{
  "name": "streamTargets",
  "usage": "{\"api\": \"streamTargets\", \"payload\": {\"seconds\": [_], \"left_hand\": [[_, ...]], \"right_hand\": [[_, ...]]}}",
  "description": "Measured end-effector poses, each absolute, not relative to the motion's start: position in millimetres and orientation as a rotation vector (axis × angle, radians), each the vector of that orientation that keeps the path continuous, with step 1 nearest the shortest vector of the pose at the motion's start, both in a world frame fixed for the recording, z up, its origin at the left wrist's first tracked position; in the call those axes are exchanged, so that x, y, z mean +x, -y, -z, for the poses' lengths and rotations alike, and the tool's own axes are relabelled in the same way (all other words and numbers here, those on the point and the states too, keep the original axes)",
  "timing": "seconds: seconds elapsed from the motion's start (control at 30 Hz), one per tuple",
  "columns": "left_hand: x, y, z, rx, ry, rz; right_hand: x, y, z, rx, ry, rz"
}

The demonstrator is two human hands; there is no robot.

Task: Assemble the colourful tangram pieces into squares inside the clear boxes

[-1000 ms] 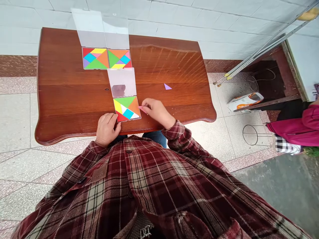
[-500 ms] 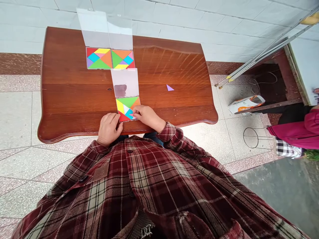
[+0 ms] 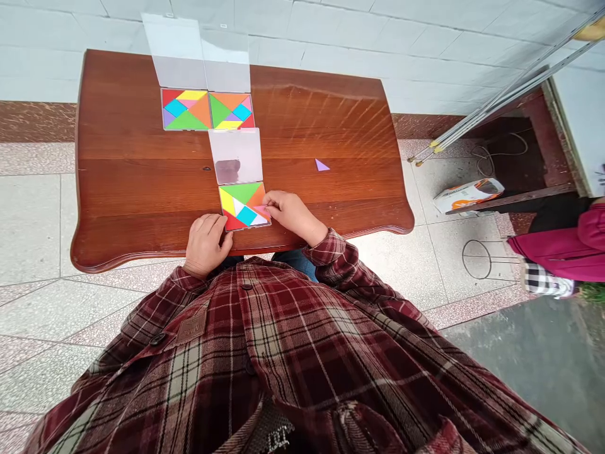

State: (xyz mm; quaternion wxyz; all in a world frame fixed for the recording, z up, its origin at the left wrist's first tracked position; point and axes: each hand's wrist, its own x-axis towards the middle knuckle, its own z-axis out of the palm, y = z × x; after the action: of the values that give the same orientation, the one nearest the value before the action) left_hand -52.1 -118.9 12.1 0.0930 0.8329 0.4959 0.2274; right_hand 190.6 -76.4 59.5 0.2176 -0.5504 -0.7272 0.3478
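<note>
My right hand (image 3: 293, 214) pinches a small pink triangular tangram piece (image 3: 261, 210) between its fingertips, over the right part of a tangram tray (image 3: 243, 206) of coloured triangles. My left hand (image 3: 205, 244) rests on the table's near edge, its fingers touching the tray's lower left corner. Beyond the tray lies a clear plastic lid (image 3: 235, 156). Two more filled tangram trays (image 3: 186, 109) (image 3: 230, 111) sit side by side further off, with clear lids behind them. A small purple triangle (image 3: 322, 165) lies alone on the brown wooden table (image 3: 331, 126).
The scalloped table edge curves round on a tiled floor. To the right are a seated person in a magenta jacket (image 3: 558, 246), a white and orange box (image 3: 467, 195), a wire ring stand (image 3: 477, 258) and long metal rods (image 3: 496, 94).
My right hand has moved back to the right across the tray, with the pink piece still in its fingertips. My left hand has barely moved.
</note>
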Motion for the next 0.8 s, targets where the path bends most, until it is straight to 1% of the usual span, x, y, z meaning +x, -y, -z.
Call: {"api": "streamTargets", "payload": {"seconds": [0.23,0.47,0.67,0.8], "left_hand": [[-52.7,118.6,-11.5,2.448,-1.454,-0.669],[-53.2,118.3,-10.5,2.487,-1.461,-0.678],[-52.2,118.1,-12.9,2.495,-1.462,-0.67],[-52.0,118.9,-13.9,2.457,-1.46,-0.658]], "right_hand": [[188.6,86.1,-62.1,-1.457,2.131,-0.948],[190.7,86.8,-64.8,-1.485,2.176,-0.91],[187.8,81.8,-59.7,-1.488,2.282,-1.006],[184.3,79.9,-59.8,-1.505,2.311,-0.983]]}}
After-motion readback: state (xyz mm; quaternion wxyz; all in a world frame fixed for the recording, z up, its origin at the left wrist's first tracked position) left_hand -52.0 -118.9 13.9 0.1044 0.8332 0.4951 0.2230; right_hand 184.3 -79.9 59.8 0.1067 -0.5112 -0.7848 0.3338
